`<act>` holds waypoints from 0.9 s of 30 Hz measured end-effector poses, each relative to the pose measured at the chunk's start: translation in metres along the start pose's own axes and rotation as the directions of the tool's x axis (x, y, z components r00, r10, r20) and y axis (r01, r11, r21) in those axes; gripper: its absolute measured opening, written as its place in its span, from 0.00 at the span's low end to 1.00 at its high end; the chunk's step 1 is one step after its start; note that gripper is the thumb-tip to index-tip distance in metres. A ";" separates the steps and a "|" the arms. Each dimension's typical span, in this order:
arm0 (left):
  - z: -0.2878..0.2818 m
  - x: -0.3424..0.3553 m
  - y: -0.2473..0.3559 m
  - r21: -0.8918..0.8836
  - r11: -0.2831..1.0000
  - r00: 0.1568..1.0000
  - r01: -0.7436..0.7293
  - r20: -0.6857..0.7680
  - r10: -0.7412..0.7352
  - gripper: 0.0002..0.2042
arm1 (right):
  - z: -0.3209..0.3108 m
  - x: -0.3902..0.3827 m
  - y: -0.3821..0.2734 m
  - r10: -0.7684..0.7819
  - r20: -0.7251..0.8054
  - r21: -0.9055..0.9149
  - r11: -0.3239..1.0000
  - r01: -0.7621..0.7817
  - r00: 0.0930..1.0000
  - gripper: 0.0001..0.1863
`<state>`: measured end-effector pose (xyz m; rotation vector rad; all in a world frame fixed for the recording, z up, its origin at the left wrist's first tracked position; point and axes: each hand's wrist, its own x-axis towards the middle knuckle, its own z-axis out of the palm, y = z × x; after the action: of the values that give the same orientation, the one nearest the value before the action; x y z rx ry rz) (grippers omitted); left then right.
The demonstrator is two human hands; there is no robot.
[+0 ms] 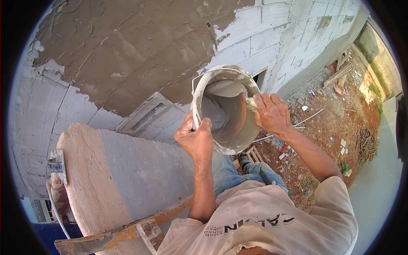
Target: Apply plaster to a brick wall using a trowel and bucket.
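Observation:
A mortar-crusted bucket is tilted in front of me, its mouth toward me and its wire handle lying over the far rim. My left hand is closed on the near left of the rim, thumb inside. Grey wet mortar coats the inner wall, where an orange streak shows through. At the right rim, my right hand is closed around the pale handle of a trowel; its flat grey blade appears to lie inside the bucket. The handle's inner end is partly hidden by my fingers.
Beyond the bucket, a block wall carries fresh brown plaster and a vent opening. A broad plastered ledge stands at left, with a wooden plank near me. Far below, debris and sticks litter red soil.

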<state>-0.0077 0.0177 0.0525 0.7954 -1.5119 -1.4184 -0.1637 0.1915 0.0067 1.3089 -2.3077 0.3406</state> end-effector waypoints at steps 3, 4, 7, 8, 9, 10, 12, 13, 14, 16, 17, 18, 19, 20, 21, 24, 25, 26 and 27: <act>-0.006 0.010 -0.008 -0.104 0.992 0.997 0.078 0.035 -0.075 0.09 | -0.006 -0.002 0.021 -0.007 -0.067 -0.004 1.000 0.007 0.998 0.26; -0.009 0.015 -0.010 -0.147 0.986 0.996 0.084 0.037 -0.079 0.09 | -0.004 0.000 0.026 -0.021 -0.117 0.032 0.999 0.025 0.993 0.27; -0.018 0.022 -0.016 -0.315 0.935 0.986 0.164 0.034 -0.162 0.09 | -0.002 0.013 0.041 -0.041 -0.200 0.067 0.996 0.055 0.979 0.27; -0.021 0.023 -0.018 -0.433 0.868 0.968 0.242 0.043 -0.248 0.09 | -0.001 0.018 0.045 -0.047 -0.221 0.067 0.996 0.063 0.974 0.27; -0.023 0.024 -0.022 -0.431 0.872 0.970 0.232 0.039 -0.238 0.09 | 0.000 0.026 0.051 -0.047 -0.231 0.072 0.995 0.065 0.972 0.27; -0.026 0.025 -0.026 -0.463 0.844 0.956 0.272 0.028 -0.293 0.10 | 0.003 0.035 0.058 -0.064 -0.271 0.084 0.992 0.090 0.960 0.26; -0.029 0.024 -0.024 -0.490 0.817 0.940 0.305 0.018 -0.340 0.11 | 0.008 0.055 0.068 -0.075 -0.318 0.101 0.989 0.112 0.945 0.25; -0.027 0.024 -0.022 -0.508 0.801 0.931 0.317 0.006 -0.365 0.13 | 0.014 0.067 0.075 -0.058 -0.312 0.138 0.985 0.106 0.948 0.24; -0.024 0.024 -0.019 -0.527 0.784 0.921 0.328 -0.006 -0.389 0.15 | 0.021 0.082 0.083 -0.043 -0.308 0.175 0.979 0.101 0.950 0.22; -0.029 0.021 -0.013 -0.531 0.786 0.929 0.316 0.005 -0.370 0.17 | 0.044 0.114 0.104 -0.037 -0.274 0.250 0.962 0.108 0.961 0.20; -0.034 0.019 -0.008 -0.537 0.783 0.932 0.313 0.015 -0.362 0.18 | 0.055 0.133 0.114 -0.040 -0.230 0.322 0.940 0.114 0.972 0.17; -0.039 0.016 -0.002 -0.532 0.789 0.934 0.307 0.009 -0.357 0.18 | 0.066 0.152 0.125 -0.029 -0.160 0.332 0.940 0.081 0.987 0.16; -0.044 0.013 0.002 -0.541 0.790 0.935 0.290 -0.015 -0.354 0.18 | 0.077 0.171 0.136 -0.018 -0.085 0.341 0.939 0.046 0.996 0.15; -0.050 0.010 0.005 -0.549 0.789 0.935 0.275 -0.038 -0.352 0.18 | 0.083 0.191 0.145 0.009 0.017 0.333 0.943 -0.015 1.000 0.15; -0.061 0.007 0.005 -0.541 0.796 0.936 0.272 -0.044 -0.350 0.18 | 0.087 0.210 0.152 0.035 0.116 0.321 0.944 -0.071 0.993 0.16; -0.090 0.000 0.001 -0.478 0.838 0.938 0.263 -0.079 -0.339 0.25 | 0.091 0.251 0.189 -0.035 0.030 0.200 0.979 0.029 0.999 0.17; -0.101 -0.005 0.004 -0.446 0.861 0.932 0.243 -0.139 -0.336 0.24 | 0.088 0.262 0.192 -0.037 0.031 0.207 0.978 0.030 0.999 0.17; -0.112 -0.013 0.006 -0.413 0.880 0.919 0.237 -0.199 -0.340 0.23 | 0.082 0.267 0.196 -0.053 -0.022 0.208 0.976 0.056 0.998 0.17; -0.125 -0.018 0.004 -0.408 0.879 0.913 0.247 -0.205 -0.352 0.23 | 0.078 0.271 0.197 -0.067 -0.074 0.207 0.975 0.081 0.995 0.17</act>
<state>0.1133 -0.0168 0.0469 0.9681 -0.8898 -1.6824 -0.4721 0.0588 0.0787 1.4568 -2.2082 0.6074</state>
